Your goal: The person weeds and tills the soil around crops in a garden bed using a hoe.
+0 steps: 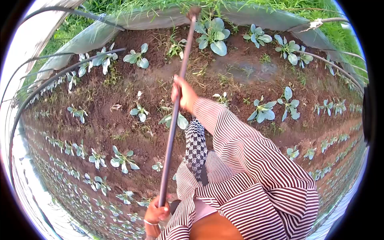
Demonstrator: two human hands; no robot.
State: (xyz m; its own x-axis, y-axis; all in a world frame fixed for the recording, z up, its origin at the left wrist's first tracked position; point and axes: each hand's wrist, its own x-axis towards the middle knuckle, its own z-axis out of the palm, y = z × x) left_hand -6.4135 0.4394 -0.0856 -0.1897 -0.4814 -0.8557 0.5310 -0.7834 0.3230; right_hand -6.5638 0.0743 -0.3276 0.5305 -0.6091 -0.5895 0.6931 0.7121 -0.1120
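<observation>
A long-handled hoe [171, 132] runs slantwise up the middle of the head view, its small brown, earthy head up by the grass at the far edge of the bed. My right hand [184, 94] is closed around the upper part of the handle. Near the bottom end of the handle, my left hand [157, 211] grips it, with a pale band at the wrist. A large leafy plant [214, 35] grows just right of the hoe head. Beside the handle, below my right hand, is a smaller leafy plant [182, 121], partly covered by it.
Rows of young leafy plants [122, 159] stand in brown soil [100, 132] on both sides. Plastic sheeting [156, 19] borders the far edge, with grass [280, 5] behind it. Curved hoops [68, 72] arch in at the left and right. A patterned leg covering [195, 146] shows below me.
</observation>
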